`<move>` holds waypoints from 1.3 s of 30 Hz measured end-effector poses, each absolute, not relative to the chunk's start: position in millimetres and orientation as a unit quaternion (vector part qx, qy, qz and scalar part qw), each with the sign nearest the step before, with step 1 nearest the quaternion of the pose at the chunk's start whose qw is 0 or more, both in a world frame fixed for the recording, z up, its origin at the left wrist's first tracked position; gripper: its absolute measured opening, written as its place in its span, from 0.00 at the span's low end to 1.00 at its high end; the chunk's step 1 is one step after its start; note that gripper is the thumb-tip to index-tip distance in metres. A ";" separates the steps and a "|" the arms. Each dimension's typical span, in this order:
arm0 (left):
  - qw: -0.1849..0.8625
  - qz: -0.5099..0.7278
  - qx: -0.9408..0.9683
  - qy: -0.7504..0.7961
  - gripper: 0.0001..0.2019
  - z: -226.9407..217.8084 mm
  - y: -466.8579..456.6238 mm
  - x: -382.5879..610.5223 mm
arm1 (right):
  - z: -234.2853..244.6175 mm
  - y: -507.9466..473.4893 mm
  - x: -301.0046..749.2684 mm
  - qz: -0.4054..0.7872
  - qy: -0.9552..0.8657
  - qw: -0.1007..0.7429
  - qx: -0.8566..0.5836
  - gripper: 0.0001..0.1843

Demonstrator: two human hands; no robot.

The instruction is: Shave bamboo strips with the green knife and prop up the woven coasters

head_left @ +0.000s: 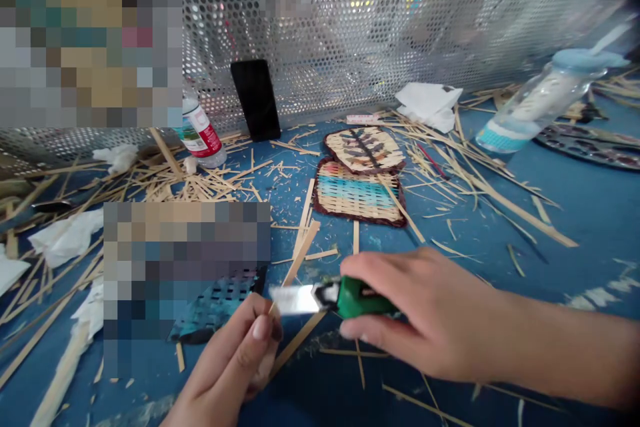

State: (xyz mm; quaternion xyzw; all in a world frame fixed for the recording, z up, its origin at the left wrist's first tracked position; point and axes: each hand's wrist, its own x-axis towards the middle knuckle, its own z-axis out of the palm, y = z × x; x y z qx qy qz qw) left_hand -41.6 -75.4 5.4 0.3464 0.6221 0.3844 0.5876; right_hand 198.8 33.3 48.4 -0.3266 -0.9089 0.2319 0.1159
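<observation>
Strip: thin pale bamboo strip (295,265) lies slanted on the desk, its near end pinched in the left hand (235,360).
Knife: green-handled utility knife (333,297), right hand (425,313) closed around it, blade at the strip.
Progress: trimming looks underway; two woven striped mats (360,180) lie finished beyond.
Desk: blue desk (575,213), littered with offcuts.

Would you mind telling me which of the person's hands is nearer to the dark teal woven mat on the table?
Left. The left hand sits just right of and below the teal woven mat, pinching a bamboo strip. The right hand, holding the green utility knife, is farther right.
</observation>
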 end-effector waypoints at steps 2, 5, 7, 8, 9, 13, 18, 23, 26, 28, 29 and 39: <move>0.598 0.370 0.353 0.618 0.20 9.2 -70.5 -38.3 | 41.4 30.2 195.5 0.212 -0.915 0.095 -0.331 0.19; 0.623 0.358 0.344 0.605 0.21 11.1 -66.7 -37.0 | 33.4 36.2 194.7 0.149 -0.907 0.128 -0.372 0.21; 0.629 0.367 0.339 0.596 0.22 9.9 -67.0 -37.7 | 31.9 40.5 195.5 0.119 -0.906 0.147 -0.378 0.20; 0.627 0.368 0.341 0.596 0.21 9.1 -67.7 -38.1 | 32.1 42.4 196.1 0.112 -0.906 0.148 -0.379 0.20; 0.625 0.369 0.346 0.595 0.21 8.4 -68.3 -38.4 | 32.8 44.7 197.1 0.108 -0.906 0.145 -0.383 0.19; 0.623 0.363 0.364 0.589 0.21 7.9 -69.4 -38.5 | 38.9 62.5 204.9 0.060 -0.882 0.149 -0.444 0.21; 0.637 0.368 0.343 0.584 0.18 8.0 -68.9 -38.7 | 42.4 59.5 206.5 0.052 -0.867 0.185 -0.459 0.20; 0.628 0.365 0.347 0.593 0.18 9.6 -69.5 -37.7 | 34.5 40.5 198.8 0.110 -0.917 0.132 -0.360 0.19; 0.623 0.359 0.366 0.591 0.18 8.1 -69.4 -38.4 | 38.1 60.7 206.6 0.084 -0.875 0.159 -0.449 0.20; 0.623 0.349 0.373 0.592 0.19 5.7 -69.5 -39.4 | 43.7 69.3 210.8 0.063 -0.846 0.191 -0.493 0.20; 0.625 0.344 0.372 0.594 0.20 4.5 -69.7 -39.9 | 46.0 68.2 210.9 0.068 -0.848 0.195 -0.488 0.20; 0.646 0.331 0.387 0.568 0.20 3.9 -67.3 -45.0 | 32.7 64.7 204.0 0.068 -0.865 0.131 -0.479 0.24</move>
